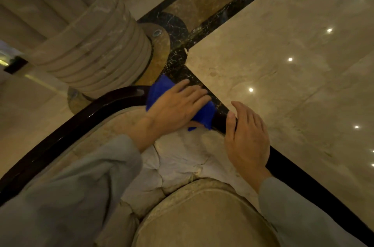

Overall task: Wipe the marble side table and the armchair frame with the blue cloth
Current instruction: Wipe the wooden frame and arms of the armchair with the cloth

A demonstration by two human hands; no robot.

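Note:
I look down over the back of a beige tufted armchair [182,161]. Its dark glossy wooden frame [66,131] curves along the top of the backrest. My left hand [178,105] presses the blue cloth [157,89] flat on the top of the frame, with the cloth wrapped over the rail. My right hand [247,137] rests on the frame just right of the cloth, thumb hooked over the rail, holding no cloth. The marble side table is not in view.
A ribbed stone column [87,40] stands on the floor beyond the chair at the left. Polished beige marble floor [283,54] with a black inlay band [232,12] spreads beyond the chair. The seat cushion [202,216] lies below me.

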